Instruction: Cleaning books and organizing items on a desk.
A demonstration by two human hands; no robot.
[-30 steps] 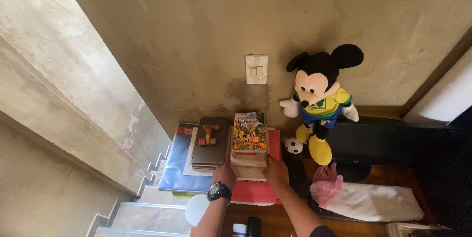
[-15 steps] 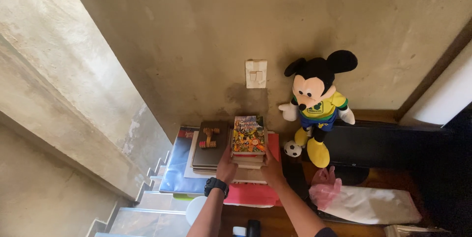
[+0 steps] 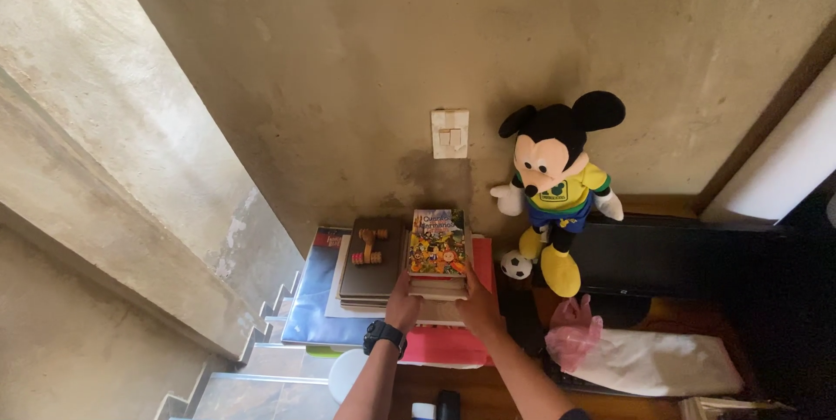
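Colourful cartoon art covers the top book [image 3: 438,241] of a small stack of books [image 3: 435,285], which a person grips from both sides on a crowded table [image 3: 488,389] set against a rough plaster wall [image 3: 366,54]. The left hand [image 3: 402,305], with a black watch [image 3: 384,336] on its wrist, clasps the stack's left edge; the right hand [image 3: 479,302] clasps its right edge. The stack rests on a red folder [image 3: 444,346]. Just to its left lies a brown notebook pile [image 3: 370,272] topped by a small wooden roller [image 3: 370,246], over a glossy blue sheet [image 3: 318,302]. To the right, a mouse plush toy [image 3: 557,185] in a yellow shirt stands against the wall beside a little football [image 3: 515,265]. A white light switch [image 3: 449,133] sits above the books, and a pink-and-white bag [image 3: 644,359] lies near the table's front.
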